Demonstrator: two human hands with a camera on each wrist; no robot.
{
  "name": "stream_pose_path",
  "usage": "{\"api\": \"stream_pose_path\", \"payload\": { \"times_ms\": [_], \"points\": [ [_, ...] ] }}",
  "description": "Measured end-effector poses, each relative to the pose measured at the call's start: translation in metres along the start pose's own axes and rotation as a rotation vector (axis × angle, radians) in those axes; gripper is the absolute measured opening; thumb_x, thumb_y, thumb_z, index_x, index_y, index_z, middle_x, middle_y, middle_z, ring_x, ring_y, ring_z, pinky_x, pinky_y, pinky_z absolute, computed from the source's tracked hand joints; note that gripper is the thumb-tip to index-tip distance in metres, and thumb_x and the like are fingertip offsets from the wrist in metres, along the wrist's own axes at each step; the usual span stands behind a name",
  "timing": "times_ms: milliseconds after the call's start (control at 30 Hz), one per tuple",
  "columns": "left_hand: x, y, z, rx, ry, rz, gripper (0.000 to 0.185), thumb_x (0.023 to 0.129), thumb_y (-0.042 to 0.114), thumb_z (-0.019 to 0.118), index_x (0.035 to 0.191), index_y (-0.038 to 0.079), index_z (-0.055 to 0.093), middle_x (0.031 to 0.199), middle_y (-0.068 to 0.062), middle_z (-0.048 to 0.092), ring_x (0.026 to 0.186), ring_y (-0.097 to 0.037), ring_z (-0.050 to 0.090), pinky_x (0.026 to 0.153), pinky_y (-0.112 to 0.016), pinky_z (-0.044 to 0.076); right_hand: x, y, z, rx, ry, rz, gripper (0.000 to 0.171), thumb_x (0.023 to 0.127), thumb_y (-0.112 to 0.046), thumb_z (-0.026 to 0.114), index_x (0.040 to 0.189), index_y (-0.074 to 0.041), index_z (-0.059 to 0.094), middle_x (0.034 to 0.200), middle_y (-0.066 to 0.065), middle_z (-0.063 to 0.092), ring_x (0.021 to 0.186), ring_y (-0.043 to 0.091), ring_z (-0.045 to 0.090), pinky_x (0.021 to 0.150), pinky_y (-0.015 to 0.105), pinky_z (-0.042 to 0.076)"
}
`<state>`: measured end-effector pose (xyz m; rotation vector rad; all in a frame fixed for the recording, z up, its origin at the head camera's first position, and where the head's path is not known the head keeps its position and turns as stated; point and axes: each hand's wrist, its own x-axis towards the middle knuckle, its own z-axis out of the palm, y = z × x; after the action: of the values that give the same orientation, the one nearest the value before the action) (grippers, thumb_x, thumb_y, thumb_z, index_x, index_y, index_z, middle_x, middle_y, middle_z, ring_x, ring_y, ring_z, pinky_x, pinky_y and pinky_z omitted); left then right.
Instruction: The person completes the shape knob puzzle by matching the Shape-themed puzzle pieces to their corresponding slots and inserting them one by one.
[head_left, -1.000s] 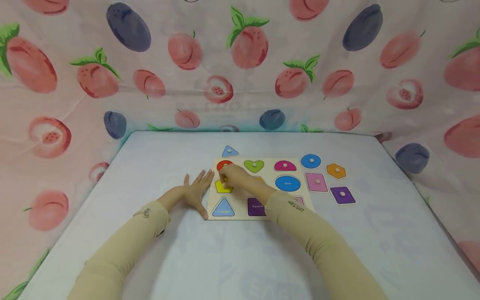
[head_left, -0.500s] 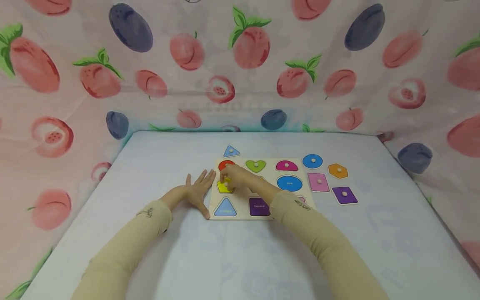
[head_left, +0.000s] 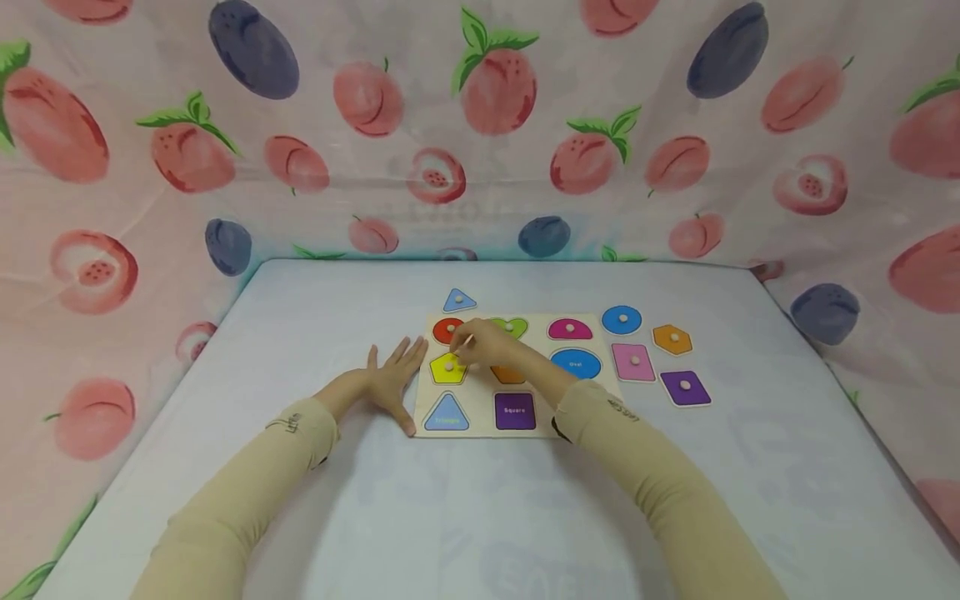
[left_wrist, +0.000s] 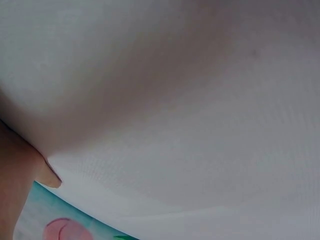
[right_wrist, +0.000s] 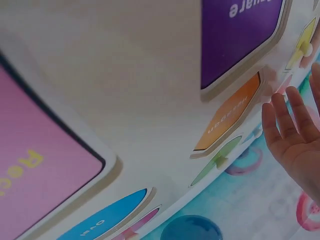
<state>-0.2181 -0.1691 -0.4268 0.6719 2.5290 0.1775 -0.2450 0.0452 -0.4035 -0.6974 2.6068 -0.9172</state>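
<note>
Here we see a flat wooden shape-puzzle board (head_left: 480, 427); the right hand (head_left: 487, 343) hovers with fingers relaxed beside the yellow pentagon piece (head_left: 447, 369), while the left hand (head_left: 390, 383) lies flat, fingers spread.

The right hand (head_left: 487, 343) covers part of the green heart (head_left: 513, 326) and most of the orange recess (head_left: 510, 376). The right sleeve (head_left: 645, 467) hides the board's (head_left: 480, 429) near right corner. Recess lettering is too small to read. Left wrist view: blurred counter (left_wrist: 190, 100), hand cut off.
</note>
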Motion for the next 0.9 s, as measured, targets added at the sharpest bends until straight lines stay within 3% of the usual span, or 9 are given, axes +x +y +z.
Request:
{"api": "stream_pose_path", "payload": {
  "times_ms": [300, 500, 900],
  "points": [
    [-0.003, 0.001, -0.001, -0.023, 0.006, 0.02, 0.142, 0.058, 0.055, 0.083, 0.149, 0.003, -0.014, 0.156, -0.015, -0.02, 0.143, -0.035, -0.022, 0.103, -0.072, -0.015, -0.01, 0.01, -0.011, 0.05, 0.016, -0.015, 0.015, 0.088, -0.016, 0.066, 0.099, -0.005, 0.067, 0.106, 0.009, 0.066, 0.107, 0.027, 0.058, 0.09, 0.034, 0.052],
    [-0.003, 0.001, -0.001, -0.005, 0.003, 0.004, 0.142, 0.059, 0.055, 0.082, 0.149, 0.004, -0.014, 0.157, -0.014, -0.021, 0.143, -0.034, -0.024, 0.103, -0.07, -0.016, -0.024, 0.019, -0.021, 0.023, 0.031, -0.069, 0.015, 0.087, -0.01, 0.065, 0.1, -0.001, 0.066, 0.105, 0.013, 0.067, 0.105, 0.03, 0.06, 0.093, 0.037, 0.05],
    [-0.004, 0.002, -0.003, -0.034, 0.0, 0.02, 0.143, 0.058, 0.054, 0.083, 0.149, 0.004, -0.014, 0.156, -0.014, -0.021, 0.143, -0.034, -0.024, 0.103, -0.07, -0.018, -0.057, 0.044, -0.046, 0.031, 0.124, -0.02, 0.017, 0.086, -0.01, 0.067, 0.101, 0.0, 0.066, 0.106, 0.015, 0.067, 0.105, 0.033, 0.06, 0.091, 0.041, 0.052]
  ]
}}
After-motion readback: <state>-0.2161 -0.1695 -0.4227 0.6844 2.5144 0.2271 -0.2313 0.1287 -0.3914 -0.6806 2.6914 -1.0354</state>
